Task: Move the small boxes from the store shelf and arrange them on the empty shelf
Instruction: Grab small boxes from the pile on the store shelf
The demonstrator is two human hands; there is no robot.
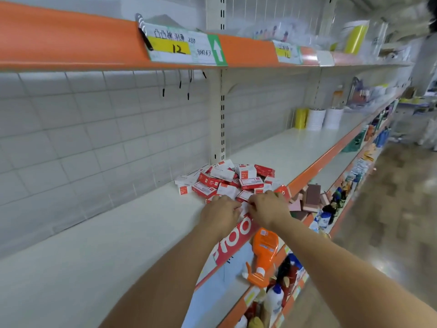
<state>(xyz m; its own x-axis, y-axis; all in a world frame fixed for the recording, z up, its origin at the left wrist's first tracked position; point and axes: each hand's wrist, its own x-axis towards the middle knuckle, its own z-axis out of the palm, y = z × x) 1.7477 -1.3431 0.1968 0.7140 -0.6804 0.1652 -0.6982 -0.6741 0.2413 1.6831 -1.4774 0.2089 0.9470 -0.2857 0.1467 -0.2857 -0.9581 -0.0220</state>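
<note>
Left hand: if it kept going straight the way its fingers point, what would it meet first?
Most likely the pile of small boxes directly ahead; the left hand already sits at its near edge.

Illumination is bright, even and cool, coming from overhead. Shadows are soft: a dim band lies beneath the upper shelf [71,39], on the tiled back panel [94,138]. Glare patches mark the floor [390,233]. Wide-angle distortion bends the shelf edges. The far right aisle and the frame corners are blurred.
</note>
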